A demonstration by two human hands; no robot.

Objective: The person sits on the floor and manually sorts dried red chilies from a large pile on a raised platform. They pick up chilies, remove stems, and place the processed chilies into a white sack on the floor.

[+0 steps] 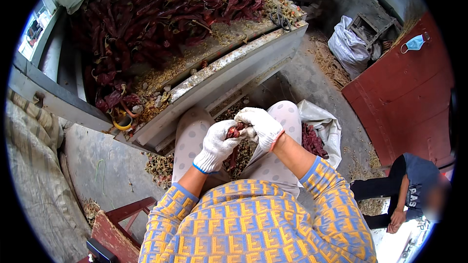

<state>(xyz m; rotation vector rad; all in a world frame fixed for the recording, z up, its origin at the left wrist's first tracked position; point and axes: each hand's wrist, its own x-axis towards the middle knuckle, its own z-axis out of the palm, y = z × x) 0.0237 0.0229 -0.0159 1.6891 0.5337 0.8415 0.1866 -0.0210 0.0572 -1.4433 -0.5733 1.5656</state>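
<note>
My left hand (219, 144), in a white knit glove with a blue cuff edge, is closed around a dried red chili pepper (234, 132) above my lap. My right hand (260, 125), in a white glove with a red cuff edge, meets it at the pepper's end; its fingertips are bent together, and whether they pinch the pepper cannot be told. In front of me a large heap of dried dark-red chili peppers (146, 18) lies on a worn tabletop (219, 64) strewn with seeds. Between my knees, pepper stems and scraps (245, 155) cover the floor.
Black-handled scissors (280, 21) lie at the table's right corner, a yellow-handled tool (121, 124) at its near left corner. Beside my right leg stands a white woven sack (329, 128) holding peppers. A red door (402, 91) and another person (409, 186) are at the right; a red wooden stool (113, 230) is lower left.
</note>
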